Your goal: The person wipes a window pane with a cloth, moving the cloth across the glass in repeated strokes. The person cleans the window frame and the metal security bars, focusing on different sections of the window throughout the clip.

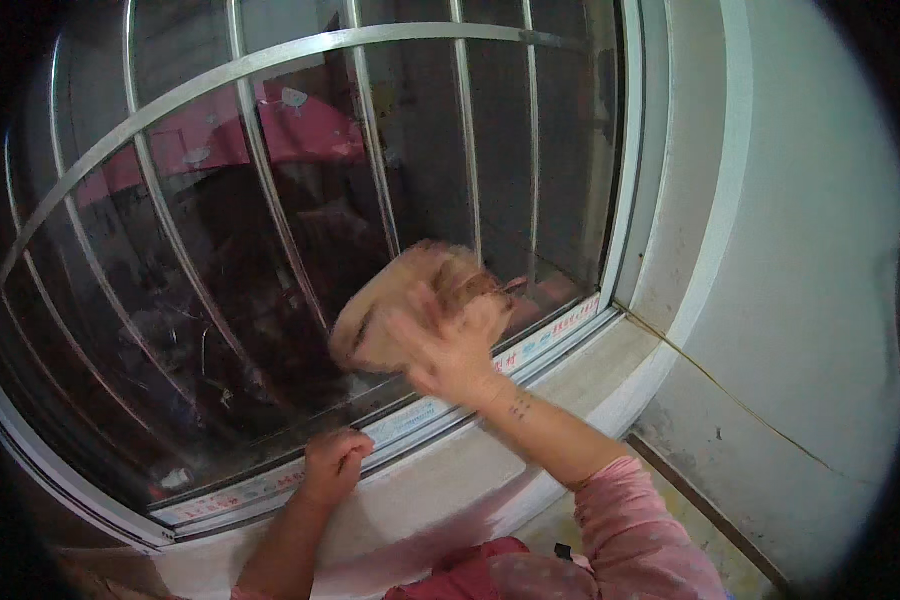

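Note:
My right hand (450,349) presses a tan cloth (397,307) against the lower right part of the window glass (292,225). Hand and cloth are blurred, and the fingers are spread over the cloth. My left hand (337,457) rests, with fingers curled, on the bottom rail of the window frame (412,420), left of the right hand. Nothing can be seen in it. Metal bars (270,195) stand behind the glass, crossed by a curved-looking flat bar.
A pale sill (435,476) runs below the frame. The white wall (802,225) rises at the right, with a thin yellowish cord (727,397) hanging across it from the frame's corner. Printed film strips (262,487) cover parts of the rail.

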Demonstrator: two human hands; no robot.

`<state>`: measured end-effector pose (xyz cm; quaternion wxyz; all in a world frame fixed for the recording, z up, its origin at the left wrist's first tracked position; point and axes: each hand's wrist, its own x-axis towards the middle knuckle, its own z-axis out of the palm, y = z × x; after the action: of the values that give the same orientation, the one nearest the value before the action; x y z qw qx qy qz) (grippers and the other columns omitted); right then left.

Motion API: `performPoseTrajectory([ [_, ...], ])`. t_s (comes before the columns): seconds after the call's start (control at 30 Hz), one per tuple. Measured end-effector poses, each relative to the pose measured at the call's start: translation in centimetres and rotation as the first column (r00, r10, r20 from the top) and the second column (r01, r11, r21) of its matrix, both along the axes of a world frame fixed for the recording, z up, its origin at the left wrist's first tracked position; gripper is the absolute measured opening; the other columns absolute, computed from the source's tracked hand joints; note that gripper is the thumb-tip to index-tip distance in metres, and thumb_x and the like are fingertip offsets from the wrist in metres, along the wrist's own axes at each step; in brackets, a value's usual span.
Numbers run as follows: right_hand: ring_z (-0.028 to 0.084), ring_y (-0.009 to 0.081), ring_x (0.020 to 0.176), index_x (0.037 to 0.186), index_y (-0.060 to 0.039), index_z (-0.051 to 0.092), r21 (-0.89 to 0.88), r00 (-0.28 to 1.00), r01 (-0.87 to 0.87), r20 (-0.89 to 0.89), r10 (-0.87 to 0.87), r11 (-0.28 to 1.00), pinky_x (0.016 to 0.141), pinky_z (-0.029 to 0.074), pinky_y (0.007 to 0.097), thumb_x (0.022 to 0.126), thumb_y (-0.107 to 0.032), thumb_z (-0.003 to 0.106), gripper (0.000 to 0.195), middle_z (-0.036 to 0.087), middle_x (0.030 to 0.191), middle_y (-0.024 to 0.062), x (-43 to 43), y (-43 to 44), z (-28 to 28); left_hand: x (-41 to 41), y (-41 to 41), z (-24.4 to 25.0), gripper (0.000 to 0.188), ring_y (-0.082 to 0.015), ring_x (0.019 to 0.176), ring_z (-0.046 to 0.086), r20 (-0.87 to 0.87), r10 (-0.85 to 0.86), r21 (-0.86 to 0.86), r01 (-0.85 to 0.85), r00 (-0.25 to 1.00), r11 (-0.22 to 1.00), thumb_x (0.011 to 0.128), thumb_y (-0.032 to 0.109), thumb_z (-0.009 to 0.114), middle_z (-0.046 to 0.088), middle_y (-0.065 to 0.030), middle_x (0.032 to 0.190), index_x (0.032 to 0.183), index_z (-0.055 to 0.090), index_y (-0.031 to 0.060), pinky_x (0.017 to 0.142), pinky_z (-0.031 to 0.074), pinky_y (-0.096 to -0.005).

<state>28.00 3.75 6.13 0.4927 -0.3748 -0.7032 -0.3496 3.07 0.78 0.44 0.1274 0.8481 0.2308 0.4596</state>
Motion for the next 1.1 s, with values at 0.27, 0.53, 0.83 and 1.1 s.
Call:
performPoseTrajectory([
  [0.27,0.035,0.0372,0.121,0.125,-0.0314,0.058,0.062,0.996,-0.023,0.085,0.018,0.998,0.098,0.027,0.0502,0.059,-0.034,0.069,0.067,0.046,0.137,0.0045,3.0,1.0,0.0,-0.6,-0.4,0.0,0.023,-0.0241,0.067,0.063,-0.045,0.038,-0.058,-0.04,0.998,0.998,0.07,-0.01,0.049,0.064,-0.0107,0.075,0.083,0.062,0.0025,0.062,0.049,-0.0333],
  [0.53,0.036,0.0402,0.122,0.132,-0.0051,0.048,0.069,0.665,0.168,-0.744,-0.062,0.983,0.104,0.025,0.0488,0.078,-0.02,0.056,0.056,0.034,0.145,0.0173,13.7,5.6,-1.5,-0.1,-0.3,-0.1,0.021,-0.0244,0.065,0.062,0.011,0.005,-0.104,-0.003,1.0,0.995,0.071,-0.008,0.049,0.063,-0.011,0.073,0.083,0.062,0.0026,0.06,0.049,-0.0332],
  [0.83,0.037,0.045,0.118,0.13,-0.0115,0.052,0.038,0.896,0.083,-0.441,-0.058,0.996,0.096,0.029,0.0532,0.067,-0.026,0.061,0.065,0.036,0.143,0.0181,6.3,2.6,-0.9,-0.1,-0.5,0.3,0.021,-0.0231,0.064,0.062,-0.026,0.025,-0.1,-0.027,0.999,0.995,0.071,-0.008,0.05,0.063,-0.0099,0.073,0.082,0.063,0.0035,0.06,0.049,-0.0323],
  [1.1,0.04,0.0368,0.113,0.119,-0.0337,0.062,0.007,0.958,-0.194,0.219,0.187,0.981,0.096,0.029,0.0539,0.064,-0.024,0.066,0.056,0.05,0.122,-0.0008,-1.2,0.2,-1.9,-0.4,-0.3,-0.1,0.02,-0.0229,0.065,0.063,-0.009,0.029,-0.115,-0.03,1.0,0.993,0.072,-0.009,0.052,0.064,-0.0104,0.074,0.083,0.064,0.0025,0.062,0.049,-0.0327],
])
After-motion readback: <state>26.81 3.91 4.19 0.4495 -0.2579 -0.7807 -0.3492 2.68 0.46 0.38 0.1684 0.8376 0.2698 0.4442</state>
